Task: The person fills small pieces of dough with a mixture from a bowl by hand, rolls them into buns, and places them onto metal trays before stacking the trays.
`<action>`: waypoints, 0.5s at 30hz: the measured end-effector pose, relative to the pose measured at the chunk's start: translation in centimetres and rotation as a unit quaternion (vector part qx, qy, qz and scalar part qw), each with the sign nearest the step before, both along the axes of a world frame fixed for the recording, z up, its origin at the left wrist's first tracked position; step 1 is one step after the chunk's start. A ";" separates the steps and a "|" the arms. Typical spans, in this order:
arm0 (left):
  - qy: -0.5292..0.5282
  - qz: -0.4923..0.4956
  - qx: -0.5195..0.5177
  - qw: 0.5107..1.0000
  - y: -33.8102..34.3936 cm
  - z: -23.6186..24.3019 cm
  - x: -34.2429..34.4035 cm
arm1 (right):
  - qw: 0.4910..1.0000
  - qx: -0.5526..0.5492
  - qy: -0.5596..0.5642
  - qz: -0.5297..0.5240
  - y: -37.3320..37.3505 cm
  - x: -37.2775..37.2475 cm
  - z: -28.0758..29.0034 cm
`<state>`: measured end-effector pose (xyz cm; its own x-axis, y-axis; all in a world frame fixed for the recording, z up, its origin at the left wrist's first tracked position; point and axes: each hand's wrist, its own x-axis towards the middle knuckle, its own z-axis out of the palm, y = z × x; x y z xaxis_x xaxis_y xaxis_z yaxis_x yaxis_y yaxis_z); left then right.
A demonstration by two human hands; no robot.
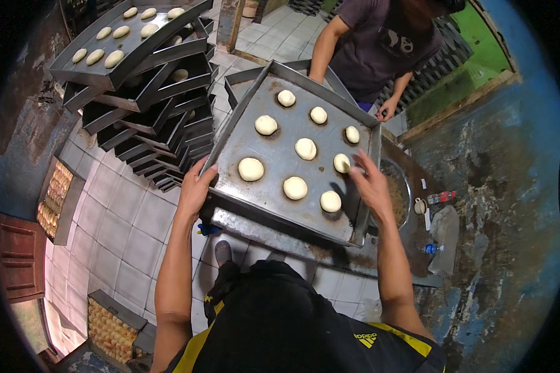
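A grey metal baking tray (274, 186) lies in front of me, tilted, with several round pale dough balls on it. My left hand (197, 184) grips the tray's left rim. My right hand (368, 180) reaches over the tray's right side, fingers spread, beside a dough ball (341, 163) near the right rim. Other dough balls, such as one at the near right (330, 201) and one at the left (251, 168), lie apart from both hands.
A tall stack of tilted dark trays (149, 93) stands at the left, the top one holding dough balls. Another person (379, 43) stands at the far side. A round pan (397, 189) and small bottles (440, 198) sit at right. Trays of baked buns (109, 326) lie on the tiled floor.
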<state>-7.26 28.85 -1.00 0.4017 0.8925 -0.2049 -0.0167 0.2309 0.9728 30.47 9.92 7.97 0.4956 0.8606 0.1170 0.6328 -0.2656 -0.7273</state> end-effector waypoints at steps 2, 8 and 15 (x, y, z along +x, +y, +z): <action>-0.018 -0.016 -0.010 1.000 -0.3 0.2 -0.7 | 0.998 0.007 -0.009 -0.068 -4.3 1.4 0.5; -0.114 0.010 -0.052 0.992 -1.1 -1.7 -0.4 | 0.923 -0.104 0.332 -0.163 -13.9 1.2 -7.4; -0.048 0.005 0.090 0.995 -5.6 7.3 -2.5 | 0.755 0.145 0.628 -0.119 -18.2 0.0 -16.5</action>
<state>-9.81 23.21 6.26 0.4020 0.9156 -0.0024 -0.1129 0.0521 0.9922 30.43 -8.30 -8.51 0.5085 0.7584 -0.4076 -0.6451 0.0221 -0.7638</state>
